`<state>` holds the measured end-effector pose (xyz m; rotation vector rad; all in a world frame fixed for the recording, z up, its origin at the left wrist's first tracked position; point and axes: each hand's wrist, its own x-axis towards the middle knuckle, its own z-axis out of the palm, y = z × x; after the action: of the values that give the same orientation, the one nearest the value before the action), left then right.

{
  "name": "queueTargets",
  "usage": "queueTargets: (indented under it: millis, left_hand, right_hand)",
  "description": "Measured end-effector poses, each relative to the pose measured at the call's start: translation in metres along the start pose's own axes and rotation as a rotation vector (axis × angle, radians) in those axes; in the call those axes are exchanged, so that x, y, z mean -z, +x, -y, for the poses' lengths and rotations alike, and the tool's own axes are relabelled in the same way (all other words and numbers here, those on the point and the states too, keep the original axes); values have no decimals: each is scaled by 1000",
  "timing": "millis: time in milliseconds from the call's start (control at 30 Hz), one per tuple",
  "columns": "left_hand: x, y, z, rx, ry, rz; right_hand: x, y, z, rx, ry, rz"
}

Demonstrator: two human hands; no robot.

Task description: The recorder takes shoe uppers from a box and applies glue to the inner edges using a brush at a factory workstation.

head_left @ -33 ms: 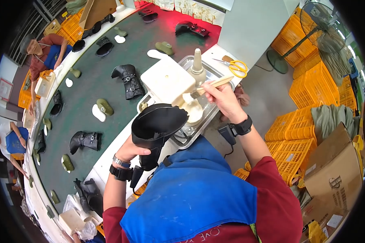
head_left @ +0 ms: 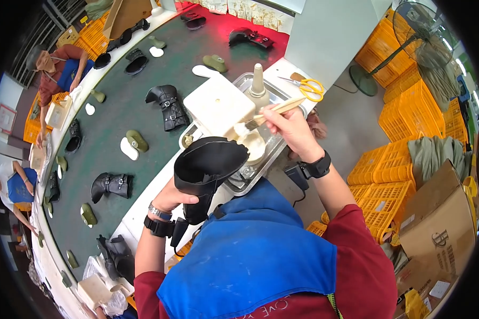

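At the far left, by the outer edge of the curved green table (head_left: pixel 122 106), a co-worker in a white shirt (head_left: pixel 5 174) and, higher up, a co-worker in a dark red shirt (head_left: pixel 72 52). Next, on the green surface, a green foot-shaped piece (head_left: pixel 88 214), a lying boot (head_left: pixel 112 186) in black, then a white insole (head_left: pixel 128 149) beside another green piece, and further a buckled boot (head_left: pixel 170 109). In the left hand (head_left: pixel 174 198), holds firmly a plain black boot (head_left: pixel 197 182), with thumb on the outside and other fingers mostly hidden. Has this boot in front of the body, just beside the metal tray (head_left: pixel 243 190), with its wide mouth turned upward. Behind the boot, a white box (head_left: pixel 218 106); to the right of it, a cup of white paste (head_left: pixel 255 148) and a bottle with a cone-shaped nozzle (head_left: pixel 258 90). Grips narrowly a wooden-handled brush (head_left: pixel 289 105) in the right hand (head_left: pixel 291 128), with whitened bristles pointing left, close to the cup; cannot tell whether touching. Further right, on the white edge, scissors with yellow handles (head_left: pixel 314 90); then stacked yellow crates (head_left: pixel 410 111), a standing fan (head_left: pixel 418 34) and a brown cardboard box (head_left: pixel 436 228).
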<state>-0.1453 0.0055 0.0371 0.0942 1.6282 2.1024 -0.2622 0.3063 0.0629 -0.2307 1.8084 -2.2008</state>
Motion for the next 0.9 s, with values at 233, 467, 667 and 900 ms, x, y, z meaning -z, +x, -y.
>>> queueTargets:
  millis: [233,467,667,900]
  left_hand:
    - [-19,4,-18,144,1,113]
    - [-19,-8,-20,102,16,45]
    - [-29,-13,-22,1,66,-14]
    - [-26,-21,-16,-178,344,-170]
  right_hand:
    - [-49,-4,33,732,-546,366]
    - [-49,-16,27,679,-528,288]
    - [-56,-22,28,447,-572,170]
    - [-65,-16,28,442,-591,80]
